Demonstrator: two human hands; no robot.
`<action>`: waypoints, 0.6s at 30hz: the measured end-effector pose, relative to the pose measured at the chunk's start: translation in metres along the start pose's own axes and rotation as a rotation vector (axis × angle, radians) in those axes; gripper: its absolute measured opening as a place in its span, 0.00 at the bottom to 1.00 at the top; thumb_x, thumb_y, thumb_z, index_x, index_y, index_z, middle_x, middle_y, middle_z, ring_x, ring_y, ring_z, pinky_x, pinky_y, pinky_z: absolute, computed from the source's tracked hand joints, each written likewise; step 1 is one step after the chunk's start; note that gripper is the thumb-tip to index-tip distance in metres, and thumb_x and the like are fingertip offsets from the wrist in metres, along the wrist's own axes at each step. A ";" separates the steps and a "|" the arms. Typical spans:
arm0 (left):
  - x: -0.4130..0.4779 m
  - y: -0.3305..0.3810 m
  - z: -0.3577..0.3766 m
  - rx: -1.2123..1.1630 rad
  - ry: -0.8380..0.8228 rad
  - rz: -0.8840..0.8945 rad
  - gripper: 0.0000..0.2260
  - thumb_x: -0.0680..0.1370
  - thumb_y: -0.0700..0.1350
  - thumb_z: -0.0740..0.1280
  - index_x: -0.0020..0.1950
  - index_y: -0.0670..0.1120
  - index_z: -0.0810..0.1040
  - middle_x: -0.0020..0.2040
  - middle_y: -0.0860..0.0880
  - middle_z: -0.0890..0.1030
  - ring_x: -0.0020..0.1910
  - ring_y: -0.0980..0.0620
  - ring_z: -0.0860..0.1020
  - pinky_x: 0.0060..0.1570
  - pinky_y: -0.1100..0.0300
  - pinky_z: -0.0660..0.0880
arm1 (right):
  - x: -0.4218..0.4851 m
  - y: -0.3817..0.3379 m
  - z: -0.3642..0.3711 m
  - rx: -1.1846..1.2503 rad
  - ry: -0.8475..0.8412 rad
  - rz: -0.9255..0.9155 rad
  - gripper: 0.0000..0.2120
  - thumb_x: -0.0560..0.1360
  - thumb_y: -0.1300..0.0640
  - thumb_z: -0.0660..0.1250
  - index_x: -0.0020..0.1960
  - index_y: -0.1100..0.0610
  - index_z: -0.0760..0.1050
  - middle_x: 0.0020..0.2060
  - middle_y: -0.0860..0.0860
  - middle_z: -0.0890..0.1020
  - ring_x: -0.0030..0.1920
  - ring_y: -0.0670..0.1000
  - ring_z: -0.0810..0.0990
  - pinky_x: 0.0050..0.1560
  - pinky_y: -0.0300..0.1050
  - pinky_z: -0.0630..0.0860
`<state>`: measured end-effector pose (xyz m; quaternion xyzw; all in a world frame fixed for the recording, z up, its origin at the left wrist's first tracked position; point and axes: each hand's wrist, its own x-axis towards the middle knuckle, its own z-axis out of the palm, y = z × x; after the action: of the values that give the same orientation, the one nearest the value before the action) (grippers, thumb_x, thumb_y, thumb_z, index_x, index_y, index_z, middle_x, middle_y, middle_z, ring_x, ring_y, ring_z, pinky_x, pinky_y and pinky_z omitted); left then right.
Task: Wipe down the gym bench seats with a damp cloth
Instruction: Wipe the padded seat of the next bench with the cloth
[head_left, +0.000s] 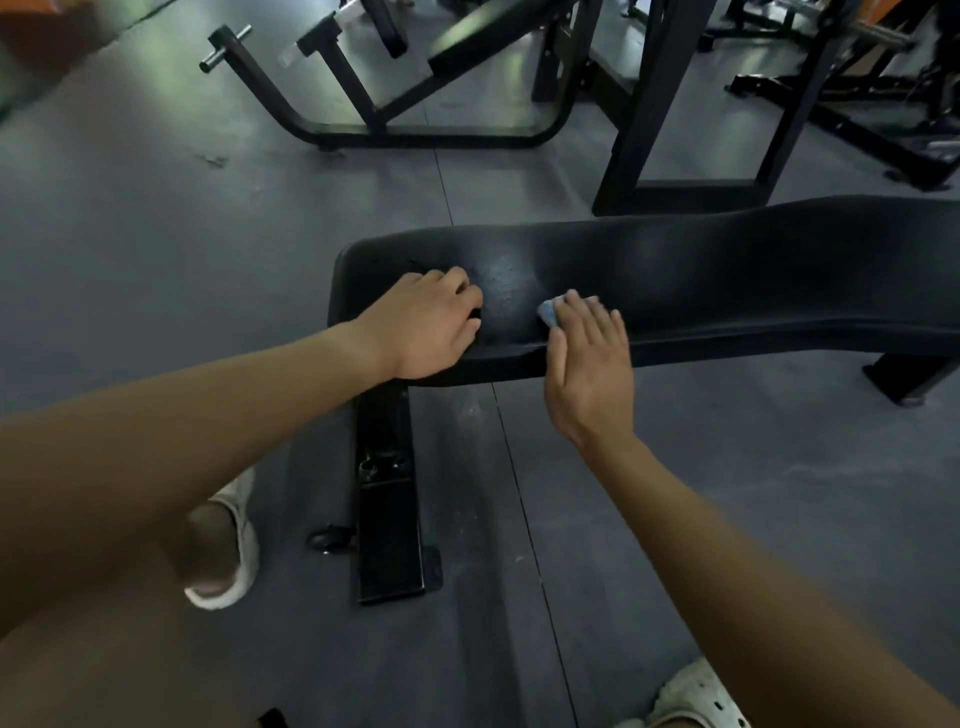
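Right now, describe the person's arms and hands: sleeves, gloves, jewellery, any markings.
The left hand and right hand are bare: no gloves, rings, watch or wristband show. The left arm and right arm are uncovered as far up as the frame reaches, with no sleeve in view. No tattoos, plasters or other markings can be made out.

No readable text, labels or numbers show anywhere.

The tabletop (753, 275) runs open toward the right, and the floor (156, 249) lies open on the left. Black machine frames (431, 132) stand close along the far side. A base bar (387, 519) juts near underneath.
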<state>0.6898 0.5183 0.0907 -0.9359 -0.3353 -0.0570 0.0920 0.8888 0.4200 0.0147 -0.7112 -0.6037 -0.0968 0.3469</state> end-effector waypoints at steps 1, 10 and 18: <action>0.003 -0.004 0.005 -0.013 0.017 0.019 0.20 0.84 0.54 0.54 0.68 0.45 0.75 0.63 0.44 0.77 0.56 0.44 0.78 0.57 0.44 0.76 | -0.002 -0.007 0.005 0.006 -0.009 -0.074 0.23 0.85 0.53 0.49 0.73 0.59 0.73 0.74 0.54 0.73 0.77 0.55 0.67 0.79 0.56 0.56; 0.025 -0.027 0.018 -0.136 0.114 0.209 0.16 0.85 0.52 0.55 0.64 0.47 0.77 0.58 0.48 0.78 0.52 0.49 0.77 0.54 0.52 0.76 | 0.025 0.046 0.000 -0.086 0.123 -0.034 0.21 0.84 0.57 0.50 0.68 0.59 0.77 0.67 0.53 0.79 0.69 0.55 0.75 0.77 0.56 0.61; 0.029 -0.051 0.024 -0.204 0.087 0.332 0.19 0.86 0.52 0.53 0.67 0.47 0.78 0.59 0.49 0.79 0.55 0.49 0.77 0.57 0.49 0.76 | 0.021 -0.005 0.028 -0.069 0.298 0.318 0.22 0.84 0.55 0.49 0.67 0.57 0.78 0.68 0.51 0.79 0.72 0.53 0.72 0.78 0.55 0.58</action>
<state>0.6805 0.5799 0.0789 -0.9794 -0.1648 -0.1149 0.0192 0.8813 0.4539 0.0072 -0.7868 -0.4223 -0.1653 0.4187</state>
